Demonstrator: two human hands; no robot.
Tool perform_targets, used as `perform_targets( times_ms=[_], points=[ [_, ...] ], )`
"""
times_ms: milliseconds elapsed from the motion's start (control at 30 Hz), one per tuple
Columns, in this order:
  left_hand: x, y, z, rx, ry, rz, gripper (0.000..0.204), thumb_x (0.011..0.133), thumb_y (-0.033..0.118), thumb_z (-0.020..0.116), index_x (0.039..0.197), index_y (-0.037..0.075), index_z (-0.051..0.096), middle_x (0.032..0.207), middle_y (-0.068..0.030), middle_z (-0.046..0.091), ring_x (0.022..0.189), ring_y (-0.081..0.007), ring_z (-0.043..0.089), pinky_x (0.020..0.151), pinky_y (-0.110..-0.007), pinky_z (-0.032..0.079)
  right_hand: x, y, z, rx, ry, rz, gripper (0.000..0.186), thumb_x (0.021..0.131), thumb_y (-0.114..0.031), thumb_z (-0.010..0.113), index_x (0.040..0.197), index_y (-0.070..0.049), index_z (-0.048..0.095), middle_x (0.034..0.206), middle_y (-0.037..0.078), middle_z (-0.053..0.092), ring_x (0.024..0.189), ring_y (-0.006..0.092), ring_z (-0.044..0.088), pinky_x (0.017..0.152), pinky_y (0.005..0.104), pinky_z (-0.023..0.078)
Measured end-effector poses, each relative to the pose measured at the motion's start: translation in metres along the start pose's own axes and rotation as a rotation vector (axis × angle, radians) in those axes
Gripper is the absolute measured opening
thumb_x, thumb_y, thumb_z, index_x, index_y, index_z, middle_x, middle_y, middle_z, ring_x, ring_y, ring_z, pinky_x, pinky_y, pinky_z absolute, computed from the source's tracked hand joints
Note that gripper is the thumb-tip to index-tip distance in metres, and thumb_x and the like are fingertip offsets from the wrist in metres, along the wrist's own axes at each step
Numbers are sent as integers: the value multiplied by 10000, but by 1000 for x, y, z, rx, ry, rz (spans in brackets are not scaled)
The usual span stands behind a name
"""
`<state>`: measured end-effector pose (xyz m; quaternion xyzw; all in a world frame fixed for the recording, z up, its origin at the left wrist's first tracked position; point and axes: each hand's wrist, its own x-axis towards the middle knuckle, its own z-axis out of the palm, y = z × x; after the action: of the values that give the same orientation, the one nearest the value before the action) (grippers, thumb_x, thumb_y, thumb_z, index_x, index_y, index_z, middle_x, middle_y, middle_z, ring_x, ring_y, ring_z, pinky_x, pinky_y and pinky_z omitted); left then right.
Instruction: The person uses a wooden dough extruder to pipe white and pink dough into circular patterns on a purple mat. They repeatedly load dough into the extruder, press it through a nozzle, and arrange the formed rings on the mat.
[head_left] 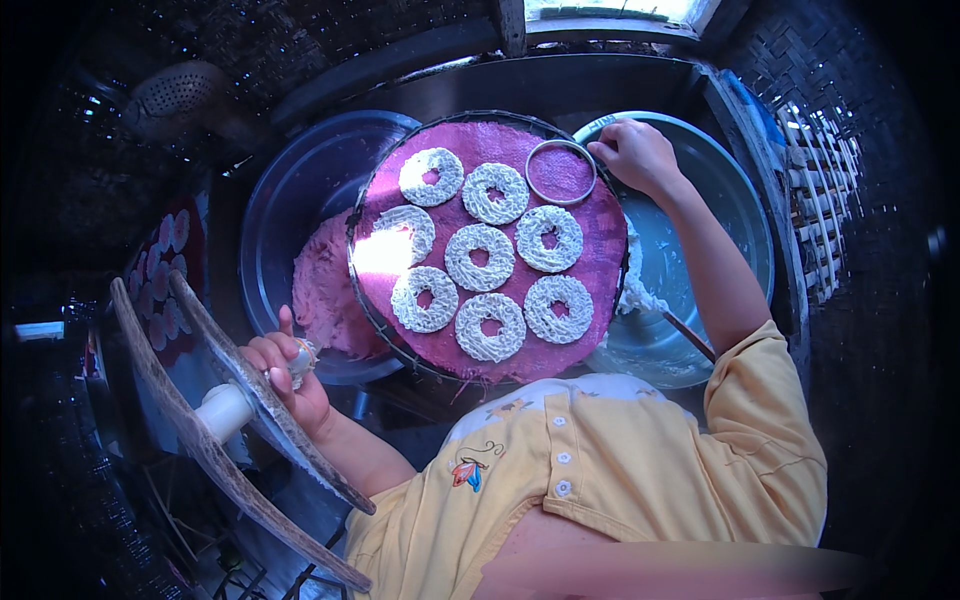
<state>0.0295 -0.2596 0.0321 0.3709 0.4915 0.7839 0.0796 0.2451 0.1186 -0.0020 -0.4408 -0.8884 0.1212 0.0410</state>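
Observation:
My right hand (pixel 638 156) is closed, its fingertips pinching the edge of a thin round ring (pixel 562 203). The ring lies at the far right of a round tray covered with pink cloth (pixel 440 350). On that cloth sit several white, ridged rings of dough (pixel 457 257); bright light falls on one at the left. At lower left, my left hand (pixel 288 378) curls around the whitish end of a press. This press has two long curved wooden bars (pixel 165 375) and a white cylinder (pixel 224 412) between them. Some white stuff shows at the end by my fingers.
Under the tray's left side stands a basin (pixel 262 250) with pink dough (pixel 325 290). A second basin (pixel 755 250) at right holds white dough (pixel 640 296) and a stick-like handle (pixel 690 335). Pink-and-white rounds (pixel 160 285) lie far left. Woven lattice (pixel 815 210) borders the right.

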Motion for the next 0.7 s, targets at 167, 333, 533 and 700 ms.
perform_targets(
  times_ms=[167,333,533,700],
  points=[
    [0,0,2,-5,-11,-10,278,799,205,715,842,136,449,686,26,437,761,-110,517,1056,-476,337,-4,0,9,4,-56,22,295,794,-372,617,835,-91,697,875,103,670,858,267,643,772,392,506],
    [-7,7,-2,-4,-35,4,293,800,206,715,864,132,438,697,22,433,777,-117,517,1062,-477,328,-9,-2,11,28,20,-2,269,785,-328,605,787,-73,691,853,115,662,837,277,639,757,393,499],
    [-41,23,-37,-10,-63,-8,334,778,196,729,864,125,414,700,15,413,740,-125,495,1063,-470,326,-60,-11,-30,612,-42,-68,203,798,-204,646,780,-3,666,698,57,615,643,131,570,605,278,442],
    [-95,34,-74,-14,-93,-119,304,772,188,725,841,111,440,647,-1,418,679,-147,499,1014,-438,371,-166,-64,-16,1089,-726,-228,187,831,-178,619,795,2,654,718,27,610,716,90,558,661,271,441]
  ],
)
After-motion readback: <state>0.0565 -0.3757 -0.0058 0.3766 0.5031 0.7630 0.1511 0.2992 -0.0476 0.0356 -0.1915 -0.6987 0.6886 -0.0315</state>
